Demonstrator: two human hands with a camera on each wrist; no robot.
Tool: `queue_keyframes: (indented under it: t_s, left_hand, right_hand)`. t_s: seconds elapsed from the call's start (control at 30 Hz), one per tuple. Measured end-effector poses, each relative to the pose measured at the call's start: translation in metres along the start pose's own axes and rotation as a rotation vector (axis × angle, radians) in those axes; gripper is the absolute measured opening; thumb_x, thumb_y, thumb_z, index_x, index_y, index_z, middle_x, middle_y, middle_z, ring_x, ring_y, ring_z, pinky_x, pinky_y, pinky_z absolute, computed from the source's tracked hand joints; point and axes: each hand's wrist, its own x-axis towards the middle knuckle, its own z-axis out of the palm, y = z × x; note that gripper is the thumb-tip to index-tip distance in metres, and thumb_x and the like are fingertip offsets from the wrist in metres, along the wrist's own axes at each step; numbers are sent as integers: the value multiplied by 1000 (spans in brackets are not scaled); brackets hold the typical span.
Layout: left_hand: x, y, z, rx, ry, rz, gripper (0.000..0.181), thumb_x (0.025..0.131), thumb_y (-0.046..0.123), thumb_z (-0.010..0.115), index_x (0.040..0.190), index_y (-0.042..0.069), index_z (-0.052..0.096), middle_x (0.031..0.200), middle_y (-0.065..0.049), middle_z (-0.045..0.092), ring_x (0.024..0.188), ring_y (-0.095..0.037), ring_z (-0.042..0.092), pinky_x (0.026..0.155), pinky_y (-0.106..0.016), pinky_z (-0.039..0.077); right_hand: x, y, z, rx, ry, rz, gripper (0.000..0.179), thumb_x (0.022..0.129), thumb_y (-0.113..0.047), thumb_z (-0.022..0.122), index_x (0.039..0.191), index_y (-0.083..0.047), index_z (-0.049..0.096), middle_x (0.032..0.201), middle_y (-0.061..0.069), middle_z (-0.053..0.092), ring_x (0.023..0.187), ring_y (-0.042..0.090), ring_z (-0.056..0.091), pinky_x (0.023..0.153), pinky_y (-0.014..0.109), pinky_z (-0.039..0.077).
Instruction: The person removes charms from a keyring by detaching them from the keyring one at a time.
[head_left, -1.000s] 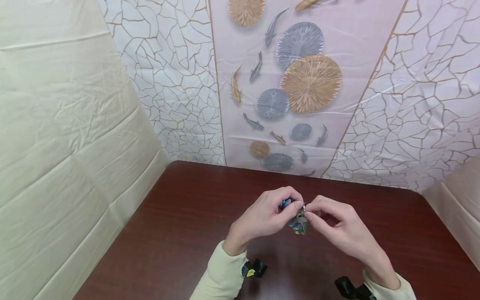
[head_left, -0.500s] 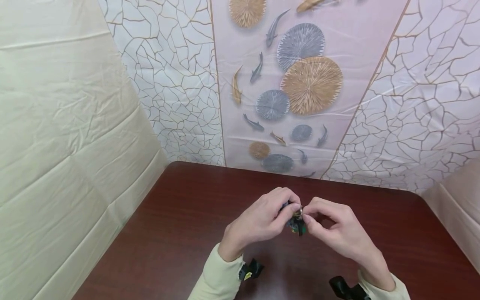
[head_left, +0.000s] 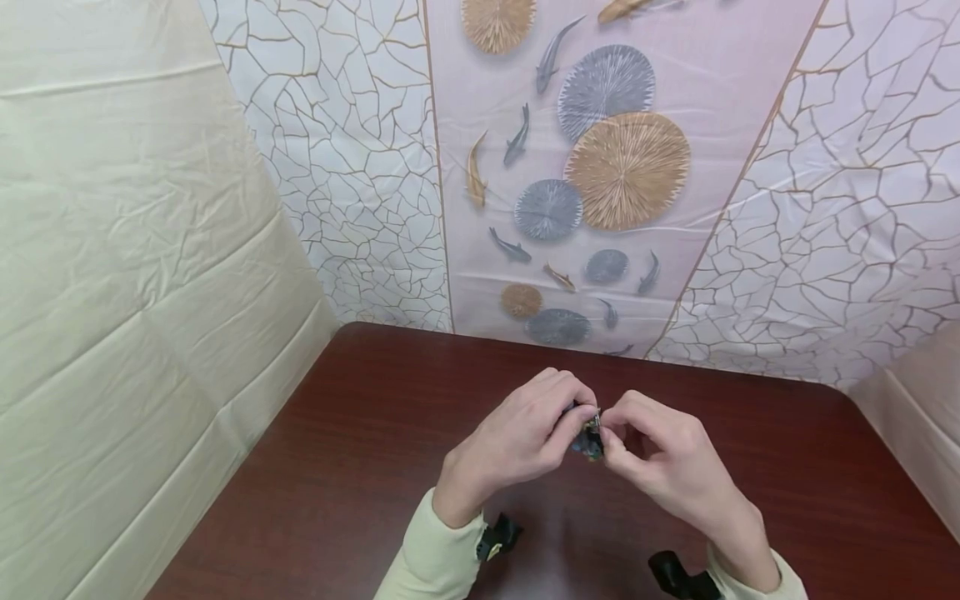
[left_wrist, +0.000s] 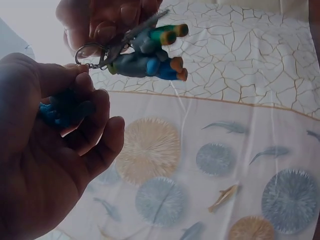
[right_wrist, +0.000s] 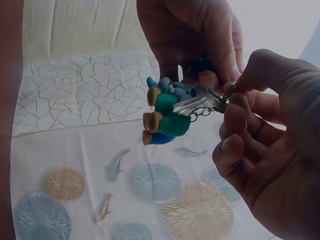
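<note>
Pale yellow-green long sleeves are worn. By the left cuff, a black device marked with a small yellow patch is fitted; by the right cuff, a second black device.

High head view, facing forward and down, close wrist views, sharing key, patterned backdrop

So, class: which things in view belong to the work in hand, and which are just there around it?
Work in hand:
- left hand, curled around a blue toy
- right hand, pinching the key ring
- silver key
- green and blue figures

Just there:
- dark red table
- patterned backdrop
- cream drape
</note>
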Motion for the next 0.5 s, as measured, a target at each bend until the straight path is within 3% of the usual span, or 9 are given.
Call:
queue_keyframes:
  t_s: [0.2,0.5]
  left_hand:
    - [1,6,-2,68,28,3,5,98,15,56,96,12,60,89,6,60,85,-7,53,80,-15,44]
    - [3,13,-4,165,123,62,4,96,13,60,97,11,64,90,6,63,85,-7,57,80,-17,46]
  right_hand:
    - [3,-5,1,-139,76,-41,10,80,-6,56,76,-13,63,73,-10,53,64,-4,43,55,9,34]
    - [8,-13,1,-86,163,-13,9,77,1,60,76,-6,64,70,-4,54,62,0,45,54,8,36]
